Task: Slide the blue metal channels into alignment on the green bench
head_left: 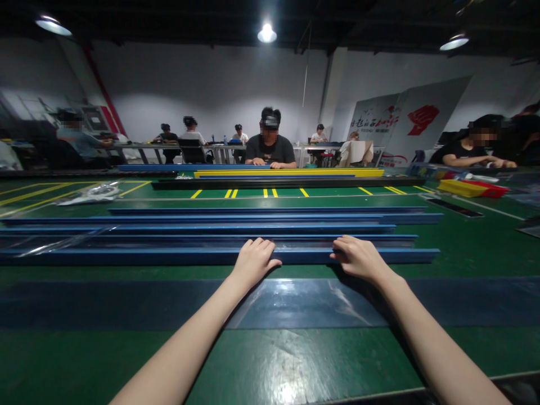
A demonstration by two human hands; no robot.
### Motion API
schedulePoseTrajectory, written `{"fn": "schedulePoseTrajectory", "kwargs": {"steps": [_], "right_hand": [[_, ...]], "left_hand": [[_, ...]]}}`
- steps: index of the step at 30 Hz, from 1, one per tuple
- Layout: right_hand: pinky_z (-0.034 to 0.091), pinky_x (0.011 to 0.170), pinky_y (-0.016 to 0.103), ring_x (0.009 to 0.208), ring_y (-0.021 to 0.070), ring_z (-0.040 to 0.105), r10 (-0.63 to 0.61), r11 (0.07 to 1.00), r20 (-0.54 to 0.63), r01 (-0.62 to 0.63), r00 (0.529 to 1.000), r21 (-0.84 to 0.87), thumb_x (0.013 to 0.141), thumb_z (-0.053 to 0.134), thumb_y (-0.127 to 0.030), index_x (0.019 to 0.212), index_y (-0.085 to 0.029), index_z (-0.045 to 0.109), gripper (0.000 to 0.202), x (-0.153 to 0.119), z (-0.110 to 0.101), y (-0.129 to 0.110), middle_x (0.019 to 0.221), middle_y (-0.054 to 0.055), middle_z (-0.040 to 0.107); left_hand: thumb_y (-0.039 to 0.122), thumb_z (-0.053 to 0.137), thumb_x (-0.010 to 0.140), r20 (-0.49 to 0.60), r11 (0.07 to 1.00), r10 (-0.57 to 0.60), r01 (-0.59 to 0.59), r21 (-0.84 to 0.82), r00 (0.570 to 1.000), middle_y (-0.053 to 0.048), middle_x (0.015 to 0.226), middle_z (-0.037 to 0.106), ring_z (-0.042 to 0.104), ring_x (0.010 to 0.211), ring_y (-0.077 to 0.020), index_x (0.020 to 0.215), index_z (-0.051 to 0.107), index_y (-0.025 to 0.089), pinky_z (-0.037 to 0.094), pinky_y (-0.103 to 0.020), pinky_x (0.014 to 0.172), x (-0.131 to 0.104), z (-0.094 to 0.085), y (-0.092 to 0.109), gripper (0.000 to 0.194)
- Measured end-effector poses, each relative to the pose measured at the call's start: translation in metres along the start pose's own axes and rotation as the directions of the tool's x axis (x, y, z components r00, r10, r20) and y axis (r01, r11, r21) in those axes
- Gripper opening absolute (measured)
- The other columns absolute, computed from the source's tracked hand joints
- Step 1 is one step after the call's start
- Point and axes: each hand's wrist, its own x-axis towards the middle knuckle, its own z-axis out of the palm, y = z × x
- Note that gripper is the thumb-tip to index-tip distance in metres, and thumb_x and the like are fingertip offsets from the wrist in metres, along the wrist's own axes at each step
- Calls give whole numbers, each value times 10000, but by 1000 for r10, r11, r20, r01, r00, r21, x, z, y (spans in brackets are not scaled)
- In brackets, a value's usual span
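While a strip (295, 304) lies flat on the table (270, 360), the blue channel (304, 257) sits just beyond the strip and parallel to it. The left hand (255, 261) closes over the channel, thumb at its near side; the right hand (358, 257) has curled fingers against it, though whether they grip cannot be told. The channel looks stiff, fairly light and smooth enough to slip, so holding its edges at two spots well apart probably suits it. Far beyond the strip, rightward, are a yellow tray (462, 188) and a red tray (495, 191), contents unclear.
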Motion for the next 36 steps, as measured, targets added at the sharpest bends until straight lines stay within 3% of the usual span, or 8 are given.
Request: {"fn": "schedulePoseTrajectory", "kwargs": {"steps": [9, 14, 28, 36], "right_hand": [[336, 641, 240, 802, 165, 535, -107, 993, -42, 109, 993, 53, 853, 359, -403, 892, -178, 549, 297, 10, 11, -30, 876, 62, 600], [289, 573, 231, 724, 136, 520, -120, 992, -141, 125, 983, 28, 866, 374, -347, 771, -175, 543, 259, 19, 16, -43, 768, 44, 589], [215, 519, 248, 684, 131, 529, -85, 996, -65, 83, 994, -35, 858, 368, -313, 723, -173, 547, 264, 13, 10, -27, 735, 51, 609], [227, 528, 240, 659, 128, 513, -68, 998, -120, 68, 990, -12, 849, 371, -314, 698, -174, 543, 268, 6, 11, -22, 719, 43, 590]], "left_hand": [[449, 512, 777, -16, 1000, 4, -4, 14, 1000, -32, 942, 621, 510, 894, -196, 865, 533, 168, 323, -297, 701, 0, 2, 0, 296], [443, 522, 772, -31, 1000, 5, -4, 22, 1000, -32, 946, 622, 512, 895, -196, 874, 537, 166, 329, -303, 704, -1, 4, 0, 296], [425, 572, 742, -51, 999, 49, -48, 24, 997, -49, 974, 603, 503, 918, -204, 949, 525, 165, 328, -310, 731, 1, 4, 0, 335], [414, 549, 764, -21, 999, 44, -43, 32, 999, -24, 912, 614, 508, 870, -189, 865, 525, 174, 323, -296, 686, 1, 4, 2, 262]]}}
